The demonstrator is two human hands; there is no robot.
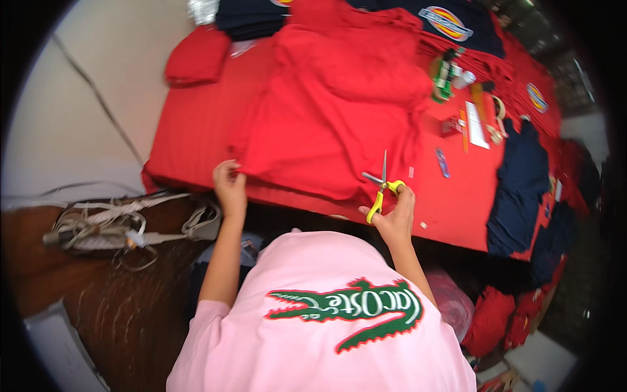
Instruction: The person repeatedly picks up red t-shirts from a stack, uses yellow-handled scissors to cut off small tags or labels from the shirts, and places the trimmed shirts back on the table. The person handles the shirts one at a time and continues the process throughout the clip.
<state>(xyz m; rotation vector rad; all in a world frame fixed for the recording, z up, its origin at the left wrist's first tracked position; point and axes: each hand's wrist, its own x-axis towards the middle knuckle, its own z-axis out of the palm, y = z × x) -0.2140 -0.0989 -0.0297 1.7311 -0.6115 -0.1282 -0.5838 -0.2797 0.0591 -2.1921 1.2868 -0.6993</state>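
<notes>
- One pair of yellow-handled scissors is held in the right hand, thumb and fingers at its loops, blades spread apart beyond them.
- Left hand: fingers partly curled at the near-left corner of the red cloth; whether they pinch it, I cannot tell.
- That cloth spreads between and beyond both hands.
- Right of the right hand: a small purple packet, then dark navy garments.
- Left of the left hand: tangled cables.

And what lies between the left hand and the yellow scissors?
In the head view, the near part of the red cloth lies between the left hand and the scissors.
</notes>
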